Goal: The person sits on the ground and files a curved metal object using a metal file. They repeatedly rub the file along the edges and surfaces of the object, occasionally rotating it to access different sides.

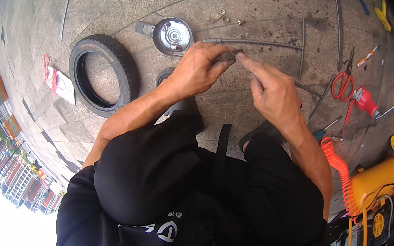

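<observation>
My left hand (197, 69) is closed, pinching a small dark flat piece (227, 56) between thumb and fingers. What exactly the piece is does not show. My right hand (277, 91) reaches in from the other side, its index fingertip touching the piece's far edge. The thumb stands apart from that finger and the other fingers curl under, partly hidden. Just beyond my left hand lies a round silver metal part (172, 36) in a dark rim with a short arm. A dark round object (165, 75) is partly covered by my left wrist.
A black tyre (132, 67) lies at left, beside a white packet (62, 86). Thin dark strips (262, 43) and small metal fittings (225, 19) are on the paving ahead. Right: red-handled scissors (343, 86), a red bottle (366, 101), an orange coiled hose (344, 177), a yellow tank (381, 181).
</observation>
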`<state>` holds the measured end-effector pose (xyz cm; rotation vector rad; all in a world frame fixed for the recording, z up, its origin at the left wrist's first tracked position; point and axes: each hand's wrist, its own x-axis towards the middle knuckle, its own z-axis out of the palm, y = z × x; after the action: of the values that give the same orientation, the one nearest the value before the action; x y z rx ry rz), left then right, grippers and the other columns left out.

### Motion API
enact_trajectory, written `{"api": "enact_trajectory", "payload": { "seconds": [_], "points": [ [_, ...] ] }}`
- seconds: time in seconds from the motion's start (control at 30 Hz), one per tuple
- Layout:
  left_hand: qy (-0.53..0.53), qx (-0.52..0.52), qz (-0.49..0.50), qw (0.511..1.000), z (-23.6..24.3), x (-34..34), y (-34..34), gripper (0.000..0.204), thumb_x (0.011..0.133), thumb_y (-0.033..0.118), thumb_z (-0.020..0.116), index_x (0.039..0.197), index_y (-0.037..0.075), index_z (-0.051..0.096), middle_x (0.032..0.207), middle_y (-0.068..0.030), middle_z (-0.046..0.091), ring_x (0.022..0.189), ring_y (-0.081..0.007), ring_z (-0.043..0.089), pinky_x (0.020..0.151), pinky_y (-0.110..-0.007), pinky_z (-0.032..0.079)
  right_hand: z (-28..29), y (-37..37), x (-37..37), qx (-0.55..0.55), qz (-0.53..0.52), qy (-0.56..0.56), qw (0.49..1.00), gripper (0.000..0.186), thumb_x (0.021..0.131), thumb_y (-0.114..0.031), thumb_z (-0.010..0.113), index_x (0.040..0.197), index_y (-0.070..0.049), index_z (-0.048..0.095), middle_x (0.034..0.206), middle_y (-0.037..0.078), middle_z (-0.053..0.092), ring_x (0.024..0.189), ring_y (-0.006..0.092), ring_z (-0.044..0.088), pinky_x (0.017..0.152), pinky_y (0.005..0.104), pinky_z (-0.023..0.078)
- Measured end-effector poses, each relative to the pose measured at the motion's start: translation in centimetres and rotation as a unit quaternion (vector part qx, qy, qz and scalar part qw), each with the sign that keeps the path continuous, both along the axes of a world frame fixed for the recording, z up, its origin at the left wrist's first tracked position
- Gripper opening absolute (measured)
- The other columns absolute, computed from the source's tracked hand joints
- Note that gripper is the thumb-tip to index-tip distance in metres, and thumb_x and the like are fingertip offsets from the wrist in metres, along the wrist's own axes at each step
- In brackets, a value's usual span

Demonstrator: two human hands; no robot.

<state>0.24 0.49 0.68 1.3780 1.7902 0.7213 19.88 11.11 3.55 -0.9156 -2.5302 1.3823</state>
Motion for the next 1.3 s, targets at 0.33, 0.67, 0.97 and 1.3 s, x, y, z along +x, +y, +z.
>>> {"api": "enact_trajectory", "payload": {
  "seconds": [0.33,0.67,0.97,1.3],
  "points": [
    [-0.008,-0.006,0.009,1.0,-0.27,0.14,-0.12,0.03,0.091,0.014,0.072,0.118,0.002,0.07,0.097,-0.019,0.072,0.094,-0.0394,0.065,0.086,-0.046,0.05,-0.34,-0.21,-0.12,0.007,0.023,0.019,1.0,0.053,0.086,-0.001,0.067,0.136,-0.019,0.066,0.083,0.014,0.066,0.075,0.0348,0.068,0.068,0.0451,0.057],
    [-0.03,-0.019,0.021,0.999,-0.32,0.11,-0.18,0.031,0.09,0.015,0.071,0.12,0.005,0.07,0.096,-0.0184,0.07,0.095,-0.0407,0.063,0.088,-0.047,0.049,-0.41,-0.27,-0.03,-0.008,0.007,0.014,1.0,0.055,0.084,-0.001,0.068,0.135,-0.021,0.066,0.082,0.013,0.065,0.076,0.0363,0.067,0.07,0.0458,0.056],
    [-0.006,-0.024,0.046,0.999,-0.27,0.24,-0.19,0.034,0.088,0.012,0.072,0.121,0.006,0.07,0.094,-0.0186,0.069,0.093,-0.0394,0.063,0.084,-0.047,0.049,-0.38,-0.32,-0.02,-0.019,0.009,0.028,0.999,0.057,0.084,0.006,0.063,0.136,-0.016,0.066,0.084,0.015,0.066,0.073,0.0322,0.066,0.07,0.0425,0.054],
    [-0.01,0.005,0.048,0.999,-0.47,0.2,0.08,0.029,0.091,0.008,0.07,0.119,0.001,0.07,0.096,-0.0204,0.071,0.089,-0.0353,0.067,0.08,-0.042,0.052,-0.4,-0.49,-0.24,-0.013,0.012,0.035,0.999,0.052,0.086,-0.001,0.068,0.135,-0.015,0.065,0.082,0.014,0.068,0.077,0.0352,0.068,0.072,0.0452,0.058]
  ]
}}
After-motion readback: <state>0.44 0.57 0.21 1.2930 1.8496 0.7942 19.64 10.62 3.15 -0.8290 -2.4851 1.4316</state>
